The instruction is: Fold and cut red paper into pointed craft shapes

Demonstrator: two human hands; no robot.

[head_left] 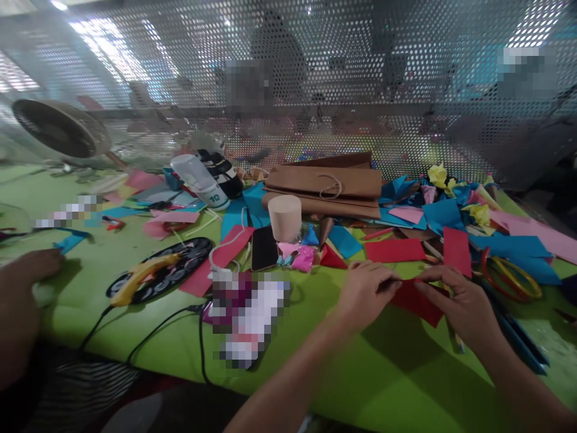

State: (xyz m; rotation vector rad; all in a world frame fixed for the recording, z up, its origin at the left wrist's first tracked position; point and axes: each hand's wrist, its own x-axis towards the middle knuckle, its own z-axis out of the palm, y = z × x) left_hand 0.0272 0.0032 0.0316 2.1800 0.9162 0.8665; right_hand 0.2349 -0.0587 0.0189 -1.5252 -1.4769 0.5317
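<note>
Between my two hands hangs a piece of red paper (417,302), held just above the green tabletop (360,367). My left hand (367,293) pinches its left upper corner. With thumb and fingers, my right hand (457,299) grips the upper right edge, where the paper looks folded. Just beyond my hands lie a flat red paper strip (394,250) and another red piece (457,249). A small folded red paper shape (332,257) sits to the left of them, by a pink crumpled piece (303,258) and a blue folded one (310,235).
A yellow glue gun (144,276) rests on a black round tray (192,258). Nearby are a black phone (264,248), a beige cylinder (285,218), a brown paper folder (324,180), rolls of tape (514,279) and paper scraps. Another person's hand (38,264) is at far left.
</note>
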